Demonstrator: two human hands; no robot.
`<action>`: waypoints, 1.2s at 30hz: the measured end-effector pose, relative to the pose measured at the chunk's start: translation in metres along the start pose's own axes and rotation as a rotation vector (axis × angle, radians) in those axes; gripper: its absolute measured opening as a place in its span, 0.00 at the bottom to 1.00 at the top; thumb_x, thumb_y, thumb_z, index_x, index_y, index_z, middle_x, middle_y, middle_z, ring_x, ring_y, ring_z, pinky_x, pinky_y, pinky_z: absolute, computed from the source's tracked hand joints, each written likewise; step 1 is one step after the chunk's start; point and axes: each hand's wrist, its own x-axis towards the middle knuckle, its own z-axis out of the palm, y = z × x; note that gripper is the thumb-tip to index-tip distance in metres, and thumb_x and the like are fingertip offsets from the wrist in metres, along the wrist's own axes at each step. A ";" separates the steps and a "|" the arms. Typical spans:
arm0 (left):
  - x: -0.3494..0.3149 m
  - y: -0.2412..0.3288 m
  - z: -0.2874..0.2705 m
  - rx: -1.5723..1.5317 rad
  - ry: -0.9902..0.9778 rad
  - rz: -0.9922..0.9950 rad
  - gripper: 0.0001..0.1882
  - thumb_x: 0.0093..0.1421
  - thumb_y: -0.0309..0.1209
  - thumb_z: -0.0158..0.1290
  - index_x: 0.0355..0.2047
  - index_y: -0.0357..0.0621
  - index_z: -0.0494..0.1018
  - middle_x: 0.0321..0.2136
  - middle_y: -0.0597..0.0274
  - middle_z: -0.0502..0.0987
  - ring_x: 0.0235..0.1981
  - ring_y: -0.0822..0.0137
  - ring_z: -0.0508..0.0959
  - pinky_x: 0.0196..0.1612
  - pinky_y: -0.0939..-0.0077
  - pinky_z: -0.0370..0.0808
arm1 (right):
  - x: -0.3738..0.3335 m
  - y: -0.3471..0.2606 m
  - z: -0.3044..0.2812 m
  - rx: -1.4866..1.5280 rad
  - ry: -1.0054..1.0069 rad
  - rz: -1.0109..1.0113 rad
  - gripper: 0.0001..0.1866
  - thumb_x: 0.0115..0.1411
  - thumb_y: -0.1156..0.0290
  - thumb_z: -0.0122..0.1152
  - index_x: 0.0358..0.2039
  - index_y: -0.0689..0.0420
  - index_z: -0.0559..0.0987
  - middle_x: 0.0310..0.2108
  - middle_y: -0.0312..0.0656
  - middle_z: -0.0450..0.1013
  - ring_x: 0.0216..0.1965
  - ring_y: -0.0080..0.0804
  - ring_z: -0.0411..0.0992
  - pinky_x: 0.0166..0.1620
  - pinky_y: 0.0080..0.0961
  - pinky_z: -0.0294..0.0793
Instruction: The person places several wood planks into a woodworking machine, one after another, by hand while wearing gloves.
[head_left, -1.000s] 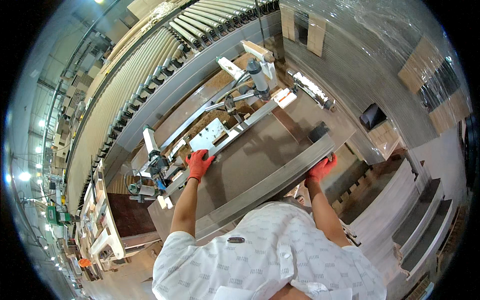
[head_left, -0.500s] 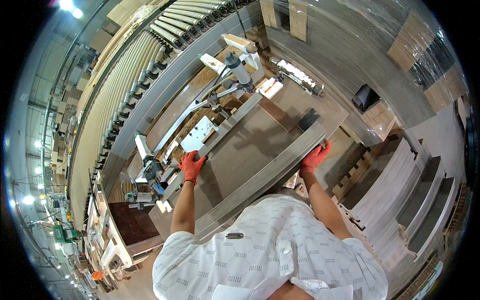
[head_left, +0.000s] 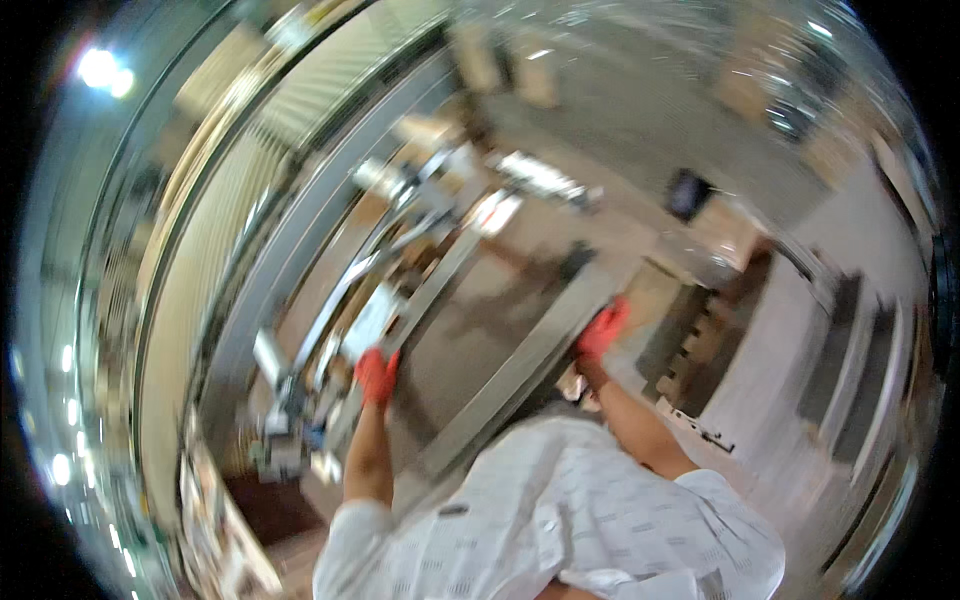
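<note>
A broad brown panel surface (head_left: pixel 490 310) lies slantwise ahead of me, with a long grey board-like strip (head_left: pixel 530 360) along its near side. Both hands wear red gloves and are blurred by motion. My left hand (head_left: pixel 376 377) rests at the panel's far left side, by a narrow grey rail (head_left: pixel 432 285); its thumb stands apart from the fingers and nothing shows in it. At the strip's right end, my right hand (head_left: pixel 603 328) is closed on the outer edge, its fingertips partly hidden.
Machine parts with white and metal arms (head_left: pixel 400 215) stand beyond the rail. Past them runs a roller conveyor (head_left: pixel 300 130). A wrapped grey stack (head_left: pixel 640 110) stands at the far right, and a wooden pallet (head_left: pixel 690 350) with notched edges lies right of my right hand.
The whole view has shifted and blurred, with the work surface now further left in it. Both hands stay at about the same places on the panel and strip.
</note>
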 end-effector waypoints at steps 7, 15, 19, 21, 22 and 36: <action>-0.034 -0.041 0.022 0.025 0.081 -0.002 0.28 0.69 0.51 0.56 0.53 0.37 0.72 0.48 0.41 0.77 0.54 0.39 0.74 0.57 0.48 0.69 | -0.009 -0.014 -0.001 0.020 0.101 0.094 0.21 0.67 0.73 0.53 0.60 0.61 0.74 0.54 0.52 0.73 0.59 0.47 0.70 0.65 0.40 0.66; -0.059 -0.084 -0.005 0.138 -0.094 -0.134 0.33 0.70 0.60 0.50 0.46 0.36 0.73 0.40 0.42 0.79 0.45 0.39 0.80 0.46 0.42 0.76 | -0.025 -0.203 -0.016 0.348 -0.297 -0.417 0.17 0.62 0.74 0.60 0.51 0.60 0.77 0.47 0.49 0.74 0.50 0.47 0.73 0.56 0.40 0.72; -0.028 -0.005 -0.017 0.031 -0.424 -0.188 0.45 0.69 0.70 0.43 0.37 0.30 0.82 0.40 0.37 0.83 0.42 0.41 0.83 0.45 0.49 0.79 | -0.038 -0.280 -0.017 0.224 -1.145 -0.767 0.16 0.62 0.72 0.64 0.50 0.58 0.78 0.46 0.48 0.77 0.48 0.51 0.75 0.54 0.42 0.73; -0.054 -0.019 -0.020 0.038 -0.276 -0.366 0.50 0.60 0.78 0.44 0.39 0.35 0.83 0.40 0.37 0.84 0.38 0.46 0.85 0.40 0.51 0.83 | -0.084 -0.292 -0.021 0.113 -1.412 -0.991 0.20 0.60 0.64 0.68 0.51 0.55 0.79 0.49 0.48 0.78 0.52 0.50 0.75 0.57 0.45 0.73; -0.036 -0.001 -0.023 0.044 -0.216 -0.402 0.53 0.56 0.82 0.44 0.40 0.38 0.83 0.40 0.37 0.85 0.36 0.48 0.86 0.37 0.52 0.85 | -0.085 -0.288 -0.025 0.042 -1.474 -1.076 0.22 0.59 0.61 0.70 0.52 0.53 0.80 0.50 0.48 0.78 0.53 0.50 0.75 0.57 0.46 0.73; -0.011 0.009 0.007 -0.116 -0.114 -0.335 0.48 0.51 0.71 0.63 0.59 0.44 0.72 0.56 0.49 0.75 0.60 0.45 0.72 0.60 0.40 0.68 | -0.154 -0.209 0.010 -0.364 -1.946 -1.197 0.38 0.46 0.44 0.78 0.52 0.52 0.80 0.47 0.48 0.78 0.48 0.53 0.77 0.49 0.52 0.75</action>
